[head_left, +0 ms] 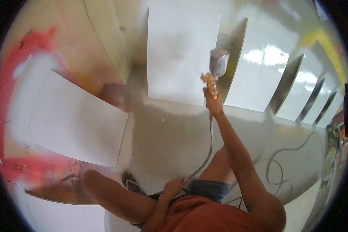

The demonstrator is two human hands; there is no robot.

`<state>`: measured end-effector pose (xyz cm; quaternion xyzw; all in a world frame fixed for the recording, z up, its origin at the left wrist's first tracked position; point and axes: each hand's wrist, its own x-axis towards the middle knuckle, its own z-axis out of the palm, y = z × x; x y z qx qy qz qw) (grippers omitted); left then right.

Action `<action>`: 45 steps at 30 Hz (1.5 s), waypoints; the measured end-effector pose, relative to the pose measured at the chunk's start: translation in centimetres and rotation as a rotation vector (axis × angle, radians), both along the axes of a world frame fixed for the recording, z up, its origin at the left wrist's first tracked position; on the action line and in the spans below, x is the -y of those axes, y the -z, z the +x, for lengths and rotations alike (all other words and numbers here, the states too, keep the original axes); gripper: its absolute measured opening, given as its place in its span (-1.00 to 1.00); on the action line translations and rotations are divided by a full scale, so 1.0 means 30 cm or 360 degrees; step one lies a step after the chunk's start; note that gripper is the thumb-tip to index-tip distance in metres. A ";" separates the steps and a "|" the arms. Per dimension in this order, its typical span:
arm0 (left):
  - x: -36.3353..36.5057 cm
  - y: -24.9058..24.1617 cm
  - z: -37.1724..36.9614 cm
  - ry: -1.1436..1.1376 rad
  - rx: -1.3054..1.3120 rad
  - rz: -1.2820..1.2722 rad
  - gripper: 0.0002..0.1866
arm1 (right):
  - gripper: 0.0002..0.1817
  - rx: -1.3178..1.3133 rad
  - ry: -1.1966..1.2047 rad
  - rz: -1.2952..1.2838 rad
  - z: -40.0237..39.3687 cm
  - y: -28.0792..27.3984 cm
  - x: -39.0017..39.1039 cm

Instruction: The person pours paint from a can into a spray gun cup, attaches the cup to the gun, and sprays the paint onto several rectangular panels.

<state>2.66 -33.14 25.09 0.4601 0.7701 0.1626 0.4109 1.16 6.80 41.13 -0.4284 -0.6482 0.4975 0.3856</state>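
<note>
My right hand (213, 101) is wrapped round the handle of a brass-coloured spray gun (210, 82), raised in front of a white panel (181, 54). On top of the gun sits a stained metal cup (219, 62). A hose (210, 149) runs from the gun's handle down to my lap, where my left hand (174, 186) is closed round it. The panel behind the gun stands upright against the wall, with a glossy white panel (259, 65) to its right.
More white panels (299, 91) lean along the right wall. At the left are another white panel (81, 120) and red-stained surfaces (7, 96). One panel (65, 212) lies at the lower left. The hose loops (274, 166) across the floor at right.
</note>
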 end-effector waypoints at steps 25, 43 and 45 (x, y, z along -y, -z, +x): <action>0.116 -0.218 -0.226 -0.0267 -0.0241 -0.0507 -0.55 | -0.78 -0.0412 -0.0028 0.0024 0.128 -0.179 -0.194; 0.068 -0.253 -0.311 -0.1338 0.0176 0.0529 -0.72 | -0.74 -0.0132 0.0023 -0.0031 0.185 -0.090 -0.260; 0.015 -0.226 -0.241 -0.1195 0.0116 0.0470 -0.72 | -0.74 -0.0275 0.0039 0.0071 0.141 -0.250 -0.322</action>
